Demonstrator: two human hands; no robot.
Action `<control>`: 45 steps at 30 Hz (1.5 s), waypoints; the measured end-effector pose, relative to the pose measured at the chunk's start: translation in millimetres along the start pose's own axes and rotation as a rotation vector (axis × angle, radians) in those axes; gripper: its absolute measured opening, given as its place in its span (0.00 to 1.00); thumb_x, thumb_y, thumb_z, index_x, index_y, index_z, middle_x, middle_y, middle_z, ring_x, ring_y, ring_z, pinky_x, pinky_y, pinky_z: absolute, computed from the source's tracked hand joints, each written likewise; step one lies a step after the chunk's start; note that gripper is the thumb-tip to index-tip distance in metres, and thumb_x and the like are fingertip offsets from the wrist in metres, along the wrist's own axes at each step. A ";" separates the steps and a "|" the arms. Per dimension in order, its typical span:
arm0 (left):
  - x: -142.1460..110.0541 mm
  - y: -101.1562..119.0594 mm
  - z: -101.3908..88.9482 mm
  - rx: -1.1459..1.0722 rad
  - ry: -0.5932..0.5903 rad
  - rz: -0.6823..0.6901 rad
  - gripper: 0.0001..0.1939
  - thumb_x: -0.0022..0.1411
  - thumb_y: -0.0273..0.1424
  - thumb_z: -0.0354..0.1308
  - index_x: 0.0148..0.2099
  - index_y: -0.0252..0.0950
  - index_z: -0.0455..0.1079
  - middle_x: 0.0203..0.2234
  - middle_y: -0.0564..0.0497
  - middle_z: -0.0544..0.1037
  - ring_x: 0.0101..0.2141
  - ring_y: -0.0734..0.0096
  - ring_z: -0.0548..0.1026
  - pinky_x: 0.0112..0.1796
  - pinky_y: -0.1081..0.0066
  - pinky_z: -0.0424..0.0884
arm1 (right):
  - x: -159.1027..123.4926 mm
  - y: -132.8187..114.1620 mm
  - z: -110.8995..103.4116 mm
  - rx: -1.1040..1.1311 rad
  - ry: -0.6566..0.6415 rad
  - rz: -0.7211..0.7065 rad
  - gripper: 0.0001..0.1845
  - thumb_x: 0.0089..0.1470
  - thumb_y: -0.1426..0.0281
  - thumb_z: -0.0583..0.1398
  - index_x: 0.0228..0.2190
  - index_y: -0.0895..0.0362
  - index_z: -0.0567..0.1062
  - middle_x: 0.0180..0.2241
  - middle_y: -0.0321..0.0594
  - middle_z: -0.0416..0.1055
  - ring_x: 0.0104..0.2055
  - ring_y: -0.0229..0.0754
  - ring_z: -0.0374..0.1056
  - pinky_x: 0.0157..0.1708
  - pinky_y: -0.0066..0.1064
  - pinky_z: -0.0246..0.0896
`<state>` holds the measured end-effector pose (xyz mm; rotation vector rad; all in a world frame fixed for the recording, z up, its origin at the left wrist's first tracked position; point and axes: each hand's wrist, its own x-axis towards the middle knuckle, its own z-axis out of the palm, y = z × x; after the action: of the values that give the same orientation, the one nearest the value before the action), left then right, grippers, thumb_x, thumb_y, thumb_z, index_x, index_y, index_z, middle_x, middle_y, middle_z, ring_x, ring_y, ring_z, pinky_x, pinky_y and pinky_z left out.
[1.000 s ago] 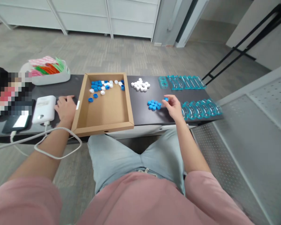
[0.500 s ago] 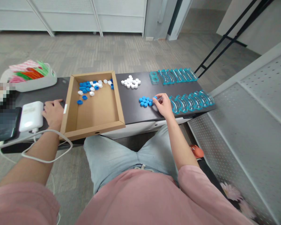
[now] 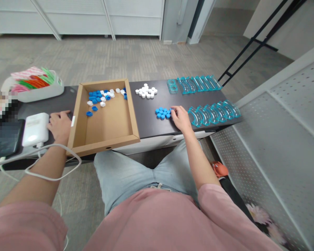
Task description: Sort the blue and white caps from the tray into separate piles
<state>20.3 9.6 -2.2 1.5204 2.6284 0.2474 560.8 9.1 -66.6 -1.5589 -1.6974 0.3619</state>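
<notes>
At the right edge of a cluster of blue hexagonal pieces [image 3: 162, 113] is my right hand [image 3: 181, 118], its fingers curled and closed on a blue hexagonal piece that they mostly hide. My left hand [image 3: 59, 125] lies on the dark table, fingers spread, between a white power adapter [image 3: 35, 129] and a shallow cardboard box [image 3: 136, 129]. Blue and white hexagonal pieces [image 3: 96, 96] lie loose inside the box, mostly toward its far side. Beyond the blue cluster, white hexagonal pieces [image 3: 146, 91] sit grouped on the table.
Clear teal curved plastic parts [image 3: 213, 113] stand in a row to the right of my right hand. Behind them is a row of straighter teal parts [image 3: 199, 84], with small teal square pieces [image 3: 172, 86] beside it. A white basket [image 3: 42, 91] and a white cable [image 3: 54, 179] are at left.
My right hand has moved slightly left, bringing the blue piece in against the cluster. My left hand stays in place.
</notes>
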 end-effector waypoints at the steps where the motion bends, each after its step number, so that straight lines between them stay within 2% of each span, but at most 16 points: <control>1: 0.6 -0.6 0.5 0.003 0.003 0.006 0.36 0.84 0.32 0.36 0.81 0.25 0.69 0.76 0.19 0.66 0.76 0.29 0.67 0.74 0.35 0.63 | 0.1 -0.1 -0.5 0.007 0.000 0.001 0.15 0.74 0.62 0.62 0.53 0.52 0.87 0.49 0.52 0.85 0.52 0.59 0.80 0.64 0.54 0.77; 7: 4.4 -2.6 3.6 -0.001 0.009 -0.014 0.34 0.86 0.31 0.38 0.81 0.28 0.70 0.77 0.20 0.67 0.77 0.30 0.68 0.74 0.34 0.64 | 0.4 0.4 -2.1 0.019 -0.034 -0.029 0.16 0.73 0.66 0.60 0.54 0.52 0.85 0.51 0.52 0.86 0.56 0.60 0.81 0.65 0.53 0.76; 11: 5.3 -3.5 5.7 0.030 0.028 -0.014 0.34 0.87 0.33 0.39 0.82 0.30 0.71 0.76 0.23 0.68 0.76 0.32 0.69 0.74 0.37 0.66 | -0.5 -0.4 -3.3 0.010 -0.078 -0.061 0.15 0.73 0.66 0.61 0.53 0.53 0.85 0.51 0.53 0.85 0.56 0.60 0.81 0.65 0.52 0.76; 15: 4.9 -4.1 5.8 0.033 0.026 -0.007 0.34 0.87 0.33 0.39 0.82 0.30 0.71 0.77 0.22 0.68 0.76 0.32 0.69 0.74 0.37 0.66 | -1.5 -0.2 -4.0 0.018 -0.093 -0.068 0.15 0.74 0.66 0.60 0.54 0.52 0.85 0.52 0.52 0.85 0.55 0.59 0.81 0.64 0.52 0.77; 21: 1.3 0.3 1.9 0.024 0.012 -0.023 0.35 0.85 0.32 0.39 0.82 0.27 0.70 0.78 0.22 0.67 0.76 0.32 0.67 0.74 0.39 0.64 | -0.5 1.8 -2.7 -0.006 -0.047 -0.035 0.18 0.74 0.67 0.59 0.58 0.54 0.83 0.53 0.53 0.85 0.54 0.59 0.81 0.65 0.53 0.76; 25: -2.1 2.8 0.3 0.033 0.010 -0.018 0.34 0.85 0.32 0.39 0.82 0.27 0.70 0.78 0.22 0.66 0.76 0.32 0.67 0.74 0.41 0.63 | -1.7 -1.3 -3.5 -0.063 -0.083 -0.067 0.18 0.74 0.67 0.59 0.57 0.53 0.84 0.53 0.55 0.85 0.58 0.62 0.81 0.66 0.53 0.77; 28: -2.7 1.9 1.6 0.061 0.021 0.007 0.33 0.86 0.30 0.39 0.82 0.27 0.70 0.77 0.22 0.67 0.75 0.33 0.68 0.72 0.42 0.65 | -3.3 -3.4 -4.3 -0.073 -0.105 -0.099 0.20 0.74 0.67 0.58 0.60 0.53 0.83 0.54 0.55 0.85 0.58 0.63 0.81 0.65 0.55 0.77; 34: -2.0 -2.2 3.4 0.045 0.026 0.043 0.31 0.87 0.30 0.41 0.81 0.26 0.70 0.76 0.20 0.68 0.71 0.34 0.70 0.68 0.45 0.67 | -5.5 0.5 -7.6 -0.012 -0.033 -0.079 0.23 0.73 0.63 0.58 0.65 0.50 0.79 0.52 0.51 0.85 0.52 0.60 0.82 0.65 0.57 0.78; 37: -4.3 -1.6 3.1 0.022 0.030 0.061 0.32 0.87 0.28 0.40 0.81 0.24 0.70 0.75 0.19 0.69 0.71 0.33 0.70 0.68 0.45 0.66 | -2.6 -1.7 -14.4 0.040 -0.001 -0.088 0.22 0.72 0.61 0.60 0.62 0.48 0.80 0.46 0.47 0.84 0.43 0.57 0.80 0.57 0.56 0.81; 40: -6.7 0.0 4.6 0.013 0.065 0.066 0.31 0.86 0.29 0.42 0.80 0.27 0.72 0.73 0.20 0.72 0.69 0.33 0.72 0.66 0.45 0.68 | 9.8 -23.3 -16.3 0.060 0.032 -0.133 0.18 0.72 0.60 0.62 0.58 0.47 0.82 0.43 0.43 0.83 0.35 0.53 0.74 0.47 0.51 0.80; 42: -7.5 0.9 6.3 0.006 0.088 0.066 0.30 0.86 0.31 0.45 0.79 0.29 0.73 0.73 0.20 0.72 0.69 0.31 0.73 0.66 0.45 0.69 | 24.3 -55.1 -6.6 0.059 0.001 -0.225 0.15 0.73 0.62 0.62 0.56 0.47 0.84 0.42 0.42 0.82 0.35 0.51 0.73 0.46 0.47 0.78; 44: -7.6 1.4 7.8 0.000 0.095 0.067 0.30 0.85 0.32 0.47 0.80 0.31 0.74 0.74 0.19 0.72 0.70 0.28 0.74 0.67 0.43 0.69 | 42.1 -100.7 15.8 0.050 -0.130 -0.362 0.13 0.75 0.64 0.62 0.54 0.48 0.86 0.44 0.43 0.82 0.37 0.50 0.74 0.47 0.44 0.77; 45: -7.5 1.5 8.3 -0.003 0.092 0.070 0.30 0.85 0.33 0.47 0.80 0.31 0.74 0.74 0.19 0.72 0.71 0.28 0.74 0.67 0.43 0.69 | 51.4 -127.2 31.7 0.036 -0.241 -0.444 0.13 0.76 0.66 0.62 0.54 0.49 0.87 0.46 0.44 0.83 0.40 0.50 0.76 0.49 0.44 0.76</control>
<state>26.6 4.6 -10.1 1.6404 2.6448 0.3345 451.6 40.3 16.6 -1.1013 -2.1482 0.3557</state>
